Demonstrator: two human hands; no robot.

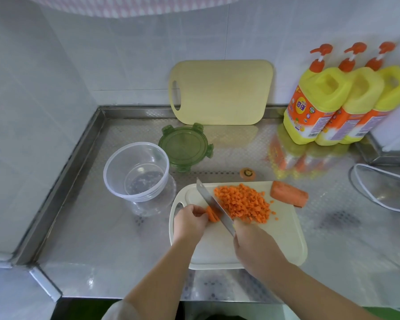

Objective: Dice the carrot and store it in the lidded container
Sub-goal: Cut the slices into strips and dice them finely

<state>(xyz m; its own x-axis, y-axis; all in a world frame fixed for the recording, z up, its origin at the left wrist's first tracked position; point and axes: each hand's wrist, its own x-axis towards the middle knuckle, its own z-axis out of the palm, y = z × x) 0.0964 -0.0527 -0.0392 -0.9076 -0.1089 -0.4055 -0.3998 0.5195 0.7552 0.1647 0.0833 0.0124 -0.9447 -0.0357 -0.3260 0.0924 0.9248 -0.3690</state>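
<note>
My left hand (pixel 189 218) pinches a few carrot slices (pixel 211 214) on the white cutting board (pixel 275 241), and my right hand (pixel 252 241) is wrapped around the handle of the knife (pixel 214 204). The carrot looks stiff and probably slick where cut, so I judge it best pinned low, away from the blade. The diced pile (pixel 243 202) lies just beyond the blade, and an uncut chunk (pixel 289 194) sits at the board's far edge. The clear container (pixel 136 172) on the table (pixel 102 239) holds no carrot, with its green lid (pixel 185 148) just beside it.

"奇强" on yellow detergent bottle (pixel 314 105)
</note>
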